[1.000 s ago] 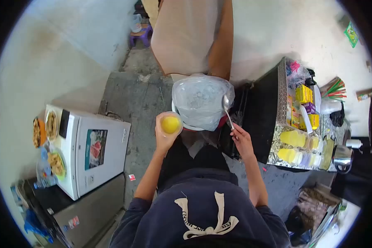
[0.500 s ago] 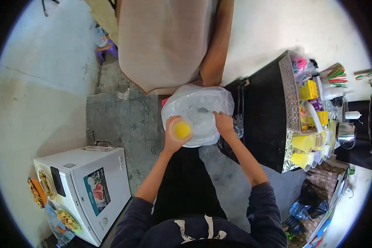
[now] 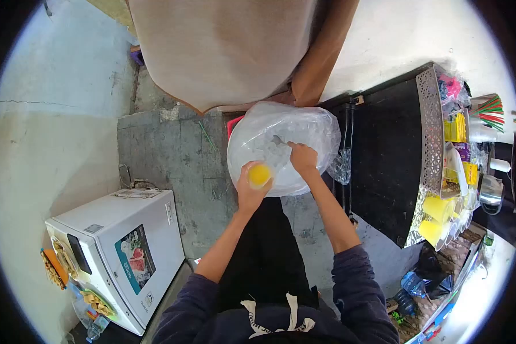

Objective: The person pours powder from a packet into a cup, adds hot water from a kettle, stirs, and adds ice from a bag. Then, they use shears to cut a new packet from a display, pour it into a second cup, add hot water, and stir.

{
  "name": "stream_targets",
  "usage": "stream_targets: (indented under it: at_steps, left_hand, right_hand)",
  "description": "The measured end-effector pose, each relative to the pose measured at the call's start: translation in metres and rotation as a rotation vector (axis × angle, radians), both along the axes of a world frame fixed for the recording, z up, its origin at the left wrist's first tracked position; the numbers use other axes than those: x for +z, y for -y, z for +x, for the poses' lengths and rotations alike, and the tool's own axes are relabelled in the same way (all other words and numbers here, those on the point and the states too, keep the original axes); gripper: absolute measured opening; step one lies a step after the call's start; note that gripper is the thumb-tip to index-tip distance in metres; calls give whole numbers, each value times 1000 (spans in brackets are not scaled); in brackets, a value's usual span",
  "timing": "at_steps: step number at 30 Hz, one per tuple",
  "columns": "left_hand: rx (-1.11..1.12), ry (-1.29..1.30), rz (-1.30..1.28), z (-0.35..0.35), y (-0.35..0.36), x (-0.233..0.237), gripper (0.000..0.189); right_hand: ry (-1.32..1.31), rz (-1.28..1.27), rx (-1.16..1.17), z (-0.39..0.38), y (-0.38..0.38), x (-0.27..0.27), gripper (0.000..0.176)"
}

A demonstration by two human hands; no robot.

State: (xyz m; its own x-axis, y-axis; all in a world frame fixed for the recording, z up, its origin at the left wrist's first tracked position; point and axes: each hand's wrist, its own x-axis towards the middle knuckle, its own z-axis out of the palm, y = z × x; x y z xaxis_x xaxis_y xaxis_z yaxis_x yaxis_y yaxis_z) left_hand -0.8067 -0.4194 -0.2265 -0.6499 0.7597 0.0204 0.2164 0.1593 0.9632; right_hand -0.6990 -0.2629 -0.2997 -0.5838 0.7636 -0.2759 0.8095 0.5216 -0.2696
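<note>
My left hand (image 3: pixel 248 192) is wrapped round a clear cup (image 3: pixel 260 175) with yellow content, at the near rim of a wide round tub. Clear plastic sheeting (image 3: pixel 321 129) lines the tub (image 3: pixel 243 155) and bunches over its right side. Whitish, semi-clear content shows inside. Over the tub's middle, my right hand (image 3: pixel 303 159) grips a metal spoon (image 3: pixel 278 140), its bowl pointing away and to the left, down at that content.
To the right stands a black cabinet (image 3: pixel 384 163) topped with several yellow-filled cups (image 3: pixel 438 209), a perforated tray (image 3: pixel 429 123) and a metal jug (image 3: pixel 491 192). A white fridge (image 3: pixel 112 252) is at lower left. Beige cloth (image 3: pixel 223 51) hangs beyond the tub.
The whole view has shifted, with the cabinet now further right. My right hand and the spoon have moved further in over the tub. The cup stays in my left hand near the rim.
</note>
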Motion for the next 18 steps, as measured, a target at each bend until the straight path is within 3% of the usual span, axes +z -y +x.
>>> stream_targets:
  at_steps: [9,16,18]
  left_hand:
    - [-17,-22,-38,0,5,-3,47]
    - [11,-142,-21,-7,1,-18,52]
    - [-15,-19,-26,-7,3,-22,54]
  right_hand:
    - [8,-201,-67,-1,1,-18,30]
    - [-19,-167,-48,0,6,-15,28]
    - [-38,-200,-100,1,4,-11,25]
